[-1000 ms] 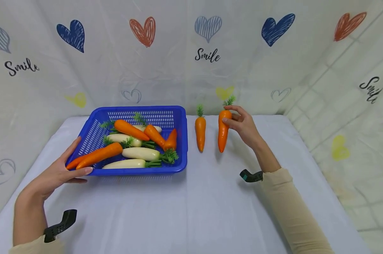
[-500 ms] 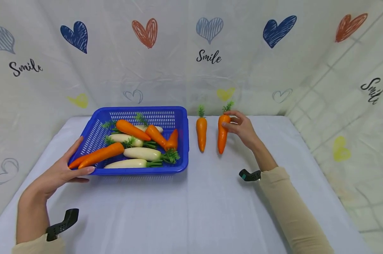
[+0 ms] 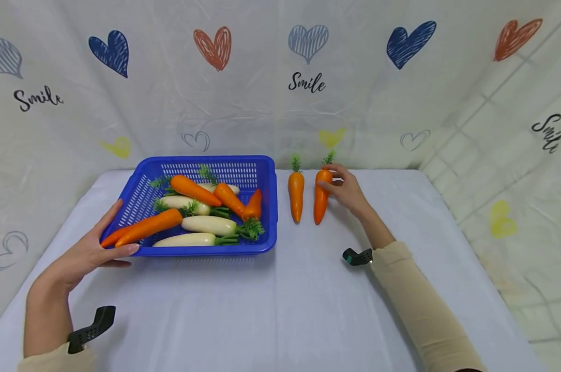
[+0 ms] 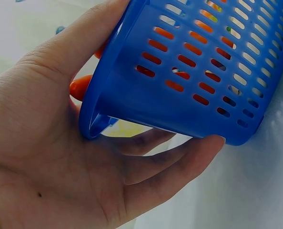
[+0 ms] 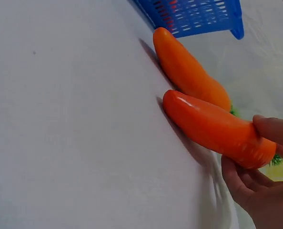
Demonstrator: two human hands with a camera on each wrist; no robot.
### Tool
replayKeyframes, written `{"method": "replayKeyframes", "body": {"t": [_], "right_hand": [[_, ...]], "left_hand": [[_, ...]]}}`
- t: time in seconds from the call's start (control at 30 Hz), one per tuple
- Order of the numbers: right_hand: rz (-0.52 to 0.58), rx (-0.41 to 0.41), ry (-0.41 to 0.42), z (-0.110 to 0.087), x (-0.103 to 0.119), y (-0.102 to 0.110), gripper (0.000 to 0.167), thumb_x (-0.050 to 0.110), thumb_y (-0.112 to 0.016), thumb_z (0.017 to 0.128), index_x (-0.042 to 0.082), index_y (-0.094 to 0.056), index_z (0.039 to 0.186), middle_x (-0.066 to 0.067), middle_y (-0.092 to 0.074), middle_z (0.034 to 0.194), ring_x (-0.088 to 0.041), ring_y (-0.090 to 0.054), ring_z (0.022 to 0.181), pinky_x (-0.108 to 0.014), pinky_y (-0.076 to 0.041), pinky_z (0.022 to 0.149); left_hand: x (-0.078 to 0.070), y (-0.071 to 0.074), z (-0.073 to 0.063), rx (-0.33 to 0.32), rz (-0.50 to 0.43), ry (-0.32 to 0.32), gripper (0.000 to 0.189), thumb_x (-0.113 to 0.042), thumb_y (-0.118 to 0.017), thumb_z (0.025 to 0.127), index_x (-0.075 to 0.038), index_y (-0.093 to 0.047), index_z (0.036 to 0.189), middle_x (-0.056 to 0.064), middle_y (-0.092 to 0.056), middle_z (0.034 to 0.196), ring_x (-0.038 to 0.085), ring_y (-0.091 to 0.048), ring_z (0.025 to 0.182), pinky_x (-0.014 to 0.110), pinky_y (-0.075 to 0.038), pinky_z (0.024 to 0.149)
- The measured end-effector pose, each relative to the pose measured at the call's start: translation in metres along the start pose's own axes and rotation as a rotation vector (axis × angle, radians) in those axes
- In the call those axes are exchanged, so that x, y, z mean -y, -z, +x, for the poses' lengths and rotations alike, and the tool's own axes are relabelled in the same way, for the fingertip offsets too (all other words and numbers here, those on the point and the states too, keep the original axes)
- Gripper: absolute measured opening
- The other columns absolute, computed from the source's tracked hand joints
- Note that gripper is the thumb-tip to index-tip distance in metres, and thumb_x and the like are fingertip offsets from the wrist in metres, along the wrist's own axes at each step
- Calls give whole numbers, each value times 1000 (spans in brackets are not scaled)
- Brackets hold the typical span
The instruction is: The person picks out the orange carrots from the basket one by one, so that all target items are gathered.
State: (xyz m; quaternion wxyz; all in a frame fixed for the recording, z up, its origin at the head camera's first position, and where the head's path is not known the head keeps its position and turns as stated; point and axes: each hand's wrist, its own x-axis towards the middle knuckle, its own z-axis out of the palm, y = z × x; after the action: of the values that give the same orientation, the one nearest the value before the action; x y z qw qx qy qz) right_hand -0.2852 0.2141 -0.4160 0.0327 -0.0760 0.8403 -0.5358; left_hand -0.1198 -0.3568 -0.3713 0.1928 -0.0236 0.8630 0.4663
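My left hand [image 3: 87, 253] grips the near left corner of a blue plastic basket [image 3: 206, 251]. In the left wrist view the thumb lies over its rim and the fingers reach under and along its side. Several orange carrots [image 3: 154, 225] and several white radishes [image 3: 208, 225] with green tops lie in the basket. To the right of it, my right hand [image 3: 349, 191] pinches an orange carrot [image 3: 320, 206] near its leafy end, tip toward me. A second carrot [image 3: 296, 194] lies beside it, parallel and a small gap away, between the held carrot and the basket.
A white cloth [image 3: 224, 320] covers the table. Behind it hangs a pale sheet [image 3: 252, 103] printed with hearts and the word Smile. The two loose carrots lie near the table's far edge. A dark wrist camera mount [image 3: 91, 330] sits at my left wrist.
My right hand has brought the carrot down and a little left, closer to the loose carrot beside it. My left hand keeps its grip on the basket.
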Motion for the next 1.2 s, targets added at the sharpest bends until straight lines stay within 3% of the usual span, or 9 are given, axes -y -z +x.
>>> {"method": "replayKeyframes", "body": {"t": [0.17, 0.27, 0.43, 0.53, 0.63, 0.97, 1.2], "right_hand": [[-19, 25, -55, 6, -11, -6, 59, 21, -69, 101, 12, -48, 155, -20, -41, 162, -46, -56, 132, -19, -53, 83], [-3, 37, -66, 5, -12, -6, 63, 20, -70, 100, 13, -45, 157, -22, -41, 161, -46, -56, 133, -20, -53, 83], [-6, 46, -64, -1, -13, -7, 67, 25, -71, 100, 17, -42, 160, -23, -43, 159, -45, -54, 137, -41, -57, 100], [9, 64, -62, -4, -12, -7, 69, 22, -72, 98, 17, -41, 160, -25, -43, 157, -46, -53, 140, -56, -51, 111], [23, 76, -49, -2, -12, -9, 69, 20, -73, 97, 18, -42, 159, -26, -43, 157, -46, -53, 140, -62, -46, 115], [-6, 56, -54, 3, -12, -17, 64, 24, -71, 99, 19, -45, 157, -26, -50, 150, -44, -56, 136, -59, -51, 111], [59, 72, -56, 0, -5, -14, 69, 23, -72, 99, 17, -40, 160, -26, -47, 150, -43, -57, 135, -51, -58, 104]], "left_hand": [[1, 0, 0, 5, 0, 2, 105, -37, -66, 101, -53, 21, 157, 37, 3, 168, 27, -63, 115, 39, -66, 85], [1, -1, 1, 5, 7, 6, 105, -38, -66, 101, -54, 21, 157, 36, 6, 169, 27, -64, 115, 38, -66, 85], [1, -3, 1, 6, 8, 3, 105, -37, -66, 101, -53, 20, 158, 35, 8, 170, 28, -64, 116, 38, -66, 85], [3, -3, 2, 13, 3, 4, 105, -37, -67, 101, -53, 20, 158, 34, 9, 170, 27, -63, 116, 39, -66, 86], [5, -2, 2, 14, 3, 4, 105, -37, -67, 101, -53, 21, 158, 34, 9, 170, 27, -65, 115, 39, -66, 85], [7, 1, 1, 6, 7, 0, 105, -37, -66, 101, -53, 21, 157, 36, 7, 169, 24, -64, 113, 39, -66, 85], [6, 1, 2, 2, 8, 3, 105, -37, -66, 102, -53, 21, 157, 37, 5, 168, 27, -64, 115, 40, -66, 86]]}}
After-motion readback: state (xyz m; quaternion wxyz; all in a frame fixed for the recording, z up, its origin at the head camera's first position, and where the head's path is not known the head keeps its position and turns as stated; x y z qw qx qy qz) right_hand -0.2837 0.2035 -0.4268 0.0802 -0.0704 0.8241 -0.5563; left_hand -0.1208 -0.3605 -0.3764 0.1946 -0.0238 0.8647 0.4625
